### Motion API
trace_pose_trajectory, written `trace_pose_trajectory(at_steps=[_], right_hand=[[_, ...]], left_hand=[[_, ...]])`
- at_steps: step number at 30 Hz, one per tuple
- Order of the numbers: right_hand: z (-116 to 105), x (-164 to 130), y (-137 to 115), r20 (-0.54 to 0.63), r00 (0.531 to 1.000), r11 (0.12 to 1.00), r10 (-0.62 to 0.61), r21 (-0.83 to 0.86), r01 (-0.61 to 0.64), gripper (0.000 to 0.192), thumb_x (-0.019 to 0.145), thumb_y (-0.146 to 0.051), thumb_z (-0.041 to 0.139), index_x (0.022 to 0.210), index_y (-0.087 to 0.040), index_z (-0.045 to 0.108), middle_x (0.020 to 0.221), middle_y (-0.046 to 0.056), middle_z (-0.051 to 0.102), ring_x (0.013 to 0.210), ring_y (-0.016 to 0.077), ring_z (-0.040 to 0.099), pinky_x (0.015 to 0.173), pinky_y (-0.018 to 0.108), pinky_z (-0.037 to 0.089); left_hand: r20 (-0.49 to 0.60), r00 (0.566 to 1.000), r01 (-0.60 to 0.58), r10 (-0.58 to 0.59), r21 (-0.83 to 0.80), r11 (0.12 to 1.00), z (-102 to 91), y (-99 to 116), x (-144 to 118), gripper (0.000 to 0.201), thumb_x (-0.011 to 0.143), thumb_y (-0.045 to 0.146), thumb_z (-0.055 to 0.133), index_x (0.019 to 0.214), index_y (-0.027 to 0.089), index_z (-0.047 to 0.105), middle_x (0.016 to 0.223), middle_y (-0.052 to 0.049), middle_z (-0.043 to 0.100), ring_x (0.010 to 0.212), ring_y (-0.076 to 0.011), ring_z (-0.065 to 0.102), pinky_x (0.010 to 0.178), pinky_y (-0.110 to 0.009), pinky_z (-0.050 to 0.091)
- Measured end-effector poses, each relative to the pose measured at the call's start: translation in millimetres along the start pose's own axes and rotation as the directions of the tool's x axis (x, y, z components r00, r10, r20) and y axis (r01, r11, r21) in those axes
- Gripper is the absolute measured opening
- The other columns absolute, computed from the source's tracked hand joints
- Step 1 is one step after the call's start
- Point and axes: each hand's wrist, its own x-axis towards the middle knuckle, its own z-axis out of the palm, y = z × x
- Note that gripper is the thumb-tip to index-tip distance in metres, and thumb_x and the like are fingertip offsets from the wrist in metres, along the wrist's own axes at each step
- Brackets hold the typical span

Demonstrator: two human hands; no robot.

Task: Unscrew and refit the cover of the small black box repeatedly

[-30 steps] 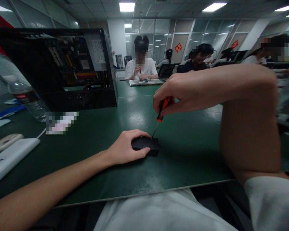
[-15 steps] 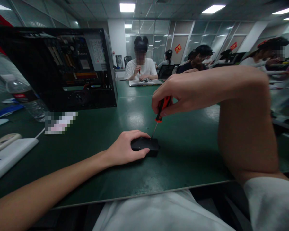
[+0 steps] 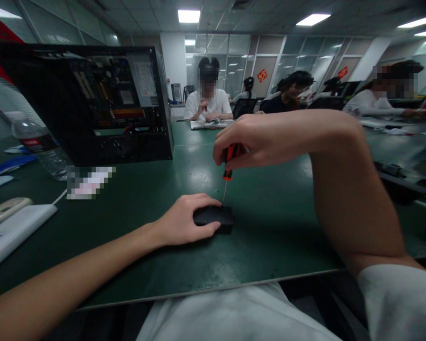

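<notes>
A small black box-shaped device [image 3: 213,216] lies on the green table [image 3: 270,246]; its exact kind does not show. My left hand [image 3: 188,220] is closed around its left part, with the thumb on the near side and the fingers on the far side. Above it, my right hand [image 3: 237,142] grips the red and black handle of a screwdriver [image 3: 227,173]. The thin shaft points steeply down, and its tip meets the device's top near its far edge, by my left fingertips. What the tip sits in is too small to make out.
An opened black computer case [image 3: 165,104] stands at the back left, its boards showing. Left of me are a plastic bottle [image 3: 44,147], a white box-like device [image 3: 17,232] with a cable and a beige phone-like object [image 3: 7,210]. Across the table a person [image 3: 222,102] works; others sit at right.
My right hand and forearm have shifted left, bringing the screwdriver closer to upright. Its tip stays at the black device. My left hand keeps its hold.
</notes>
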Motion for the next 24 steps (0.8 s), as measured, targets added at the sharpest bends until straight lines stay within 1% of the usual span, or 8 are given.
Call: trace_pose_trajectory(at_steps=[4, 7, 11, 18, 21, 24], right_hand=[[1, 4, 6, -0.003, 0.999, 0.999, 0.034, -0.002, -0.034, 0.022, 0.086, -0.029, 0.063, 0.103, -0.020, 0.074, 0.090, 0.000, 0.074, 0.072, 0.0126, 0.064, 0.060, 0.023, 0.040], [3, 7, 15, 0.005, 1.000, 0.999, 0.019, 0.039, -0.019, 0.024, 0.086, -0.030, 0.064, 0.104, -0.020, 0.075, 0.090, 0.001, 0.075, 0.073, 0.0137, 0.065, 0.061, 0.024, 0.041], [5, 12, 26, 0.009, 1.000, 0.997, -0.006, 0.070, 0.005, 0.026, 0.085, -0.034, 0.065, 0.104, -0.021, 0.075, 0.091, 0.001, 0.076, 0.076, 0.0155, 0.067, 0.064, 0.025, 0.043], [8, 19, 40, 0.062, 0.998, 0.998, -0.006, 0.070, 0.001, 0.028, 0.087, -0.038, 0.064, 0.104, -0.018, 0.075, 0.091, 0.001, 0.075, 0.078, 0.0144, 0.065, 0.069, 0.025, 0.044], [8, 18, 41, 0.071, 0.997, 0.995, -0.018, 0.094, 0.011, 0.028, 0.087, -0.037, 0.064, 0.104, -0.018, 0.074, 0.091, 0.001, 0.075, 0.078, 0.0146, 0.065, 0.068, 0.025, 0.044], [5, 12, 31, 0.046, 0.997, 0.993, -0.066, 0.104, 0.061, 0.026, 0.086, -0.033, 0.065, 0.105, -0.019, 0.073, 0.095, 0.002, 0.075, 0.082, 0.0153, 0.065, 0.069, 0.026, 0.044]], left_hand=[[0.010, 0.999, 0.051, -0.051, -0.030, 0.998, 1.0, 0, 1, 0.036, 0.083, 0.030, 0.072, 0.117, 0.016, 0.071, 0.114, -0.008, 0.076, 0.100, -0.0235, 0.071, 0.091, -0.033, 0.054], [0.015, 0.997, 0.078, -0.077, -0.046, 0.996, 1.2, 0, 1, 0.038, 0.083, 0.032, 0.072, 0.118, 0.017, 0.071, 0.116, -0.007, 0.077, 0.100, -0.0241, 0.072, 0.092, -0.034, 0.055], [0.023, 0.997, 0.079, -0.078, -0.058, 0.995, 1.2, -1, 1, 0.039, 0.083, 0.033, 0.072, 0.119, 0.018, 0.072, 0.115, -0.007, 0.077, 0.098, -0.0240, 0.073, 0.090, -0.034, 0.055], [0.029, 0.996, 0.081, -0.079, -0.054, 0.995, 1.7, -1, 1, 0.040, 0.084, 0.032, 0.072, 0.119, 0.016, 0.070, 0.114, -0.007, 0.076, 0.098, -0.0231, 0.072, 0.089, -0.033, 0.055], [0.027, 0.997, 0.076, -0.075, -0.053, 0.996, 2.4, -2, 1, 0.039, 0.084, 0.032, 0.072, 0.119, 0.016, 0.070, 0.115, -0.007, 0.076, 0.098, -0.0231, 0.072, 0.089, -0.033, 0.054], [0.015, 0.998, 0.062, -0.061, -0.048, 0.997, 2.8, -3, 0, 0.038, 0.084, 0.032, 0.072, 0.118, 0.017, 0.070, 0.114, -0.007, 0.076, 0.098, -0.0232, 0.072, 0.090, -0.033, 0.054]])
